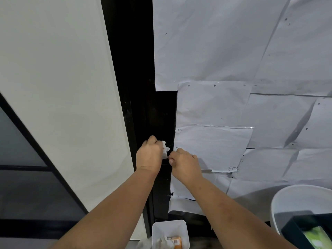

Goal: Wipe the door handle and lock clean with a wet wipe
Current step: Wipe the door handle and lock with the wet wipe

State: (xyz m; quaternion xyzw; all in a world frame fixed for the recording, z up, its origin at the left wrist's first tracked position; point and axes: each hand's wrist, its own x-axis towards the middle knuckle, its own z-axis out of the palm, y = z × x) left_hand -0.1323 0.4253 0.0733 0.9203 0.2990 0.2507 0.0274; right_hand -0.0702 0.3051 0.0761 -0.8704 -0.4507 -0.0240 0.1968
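Note:
A black door stands ahead, its right part covered with taped sheets of white paper. My left hand grips a crumpled white wet wipe and holds it against the dark door strip at handle height. My right hand is curled right beside it, its fingertips pinching something dark on the door, which I cannot make out. The handle and lock are black on black and mostly hidden behind both hands.
A white wall panel lies left of the door. Below stands a small white bin holding used wipes and an orange packet. A white round tub with a black box sits at the lower right.

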